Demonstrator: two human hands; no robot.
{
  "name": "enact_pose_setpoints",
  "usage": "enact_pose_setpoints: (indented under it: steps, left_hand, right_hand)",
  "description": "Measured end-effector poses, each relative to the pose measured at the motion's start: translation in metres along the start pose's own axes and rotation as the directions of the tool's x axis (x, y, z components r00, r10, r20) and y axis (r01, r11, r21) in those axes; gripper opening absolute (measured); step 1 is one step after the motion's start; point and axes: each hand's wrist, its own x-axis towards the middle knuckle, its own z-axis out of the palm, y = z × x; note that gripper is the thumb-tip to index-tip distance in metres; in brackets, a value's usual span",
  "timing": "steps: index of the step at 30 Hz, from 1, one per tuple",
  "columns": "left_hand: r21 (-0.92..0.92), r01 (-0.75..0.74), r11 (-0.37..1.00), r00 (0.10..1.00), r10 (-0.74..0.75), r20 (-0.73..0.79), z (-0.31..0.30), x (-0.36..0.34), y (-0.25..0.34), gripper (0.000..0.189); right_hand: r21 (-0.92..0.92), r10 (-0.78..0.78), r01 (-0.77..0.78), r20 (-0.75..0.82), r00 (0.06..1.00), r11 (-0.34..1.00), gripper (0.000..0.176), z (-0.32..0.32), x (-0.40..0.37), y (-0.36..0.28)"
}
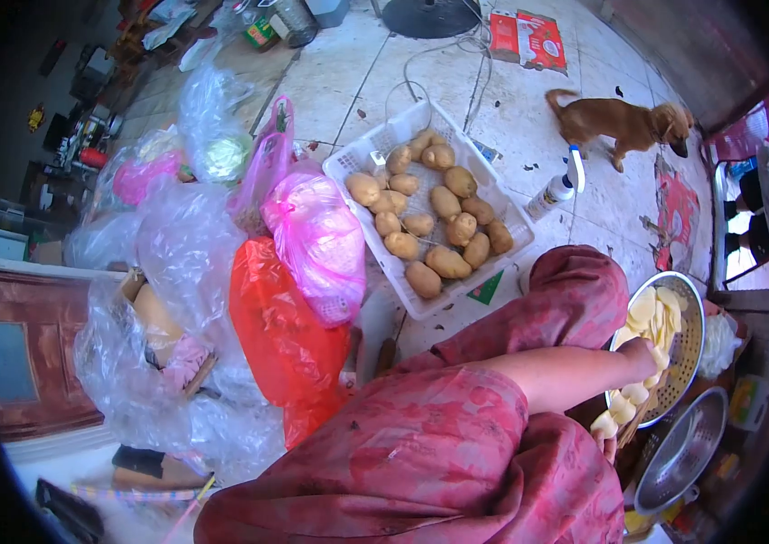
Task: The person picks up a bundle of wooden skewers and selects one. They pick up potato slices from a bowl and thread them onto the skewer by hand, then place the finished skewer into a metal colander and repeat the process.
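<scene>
My left hand [640, 359] reaches across my knees to the near rim of a metal colander [694, 337]. Its fingers are closed on pale, peeled potato slices. More potato slices [658, 311] lie in the colander. A row of potato slices [623, 408] runs down from my left hand toward my right hand [608, 444], lined up as if on a skewer, though no stick shows inside it. Only some fingertips of my right hand are visible, at the row's lower end; my leg hides the rest. Thin brown sticks [631, 437] lie beside the row.
A white crate [522, 218] holds several unpeeled potatoes. Pink [312, 236] and red [280, 335] plastic bags stand left of it. A spray bottle [555, 190] and a brown dog [615, 120] are beyond my knee. Another metal colander [679, 453] sits at lower right.
</scene>
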Motion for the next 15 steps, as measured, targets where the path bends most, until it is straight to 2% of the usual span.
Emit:
enact_pose_setpoints:
  steps: [4,5,6,7,8,9,10,11,12,15]
  left_hand:
    - [-0.024,-0.028,0.999,0.997,0.030,0.067,-0.002,-0.007,0.005,0.045]
    - [-0.111,-0.080,0.991,0.996,0.083,0.026,0.015,0.001,-0.012,0.056]
    - [-0.059,-0.196,0.979,0.981,0.196,-0.005,0.035,0.020,-0.038,0.064]
    - [0.075,-0.290,0.954,0.953,0.281,0.109,0.034,0.027,-0.041,0.058]
    - [-0.060,-0.313,0.948,0.934,0.318,0.161,0.027,0.017,-0.038,0.047]
    - [-0.462,-0.221,0.859,0.960,0.274,0.050,0.047,0.032,-0.061,0.038]
    - [-0.562,-0.065,0.824,0.970,0.184,0.158,0.035,0.015,-0.043,0.039]
    - [-0.640,0.000,0.769,0.926,0.242,0.290,0.023,0.000,-0.026,0.045]
    - [-0.627,0.010,0.779,0.944,0.200,0.263,0.020,-0.013,-0.013,0.043]
    - [-0.519,0.049,0.853,0.934,0.145,0.326,0.024,-0.025,-0.007,0.044]
  right_hand:
    - [0.017,0.000,0.001,-0.074,0.997,1.000,0.025,-0.007,-0.012,-0.006]
    - [0.084,0.041,-0.025,-0.198,0.979,0.996,0.021,0.003,-0.013,-0.010]
    - [0.089,0.004,0.015,-0.216,0.976,0.996,0.014,-0.001,-0.012,-0.003]
    - [-0.106,-0.233,0.214,-0.220,0.947,0.971,0.008,0.010,-0.016,-0.002]
    - [0.007,-0.112,0.118,-0.251,0.962,0.993,0.011,0.018,-0.020,-0.014]
    - [-0.022,-0.125,0.124,-0.271,0.954,0.992,0.013,0.023,-0.022,-0.017]
    - [-0.055,-0.114,0.104,-0.243,0.963,0.993,0.015,0.027,-0.024,-0.025]
    - [-0.071,-0.139,0.124,-0.273,0.952,0.990,0.015,0.025,-0.023,-0.018]
    - [0.072,-0.118,0.141,-0.258,0.959,0.987,0.014,0.030,-0.027,-0.022]
    - [0.185,-0.131,0.176,-0.231,0.964,0.967,0.013,0.023,-0.031,-0.007]
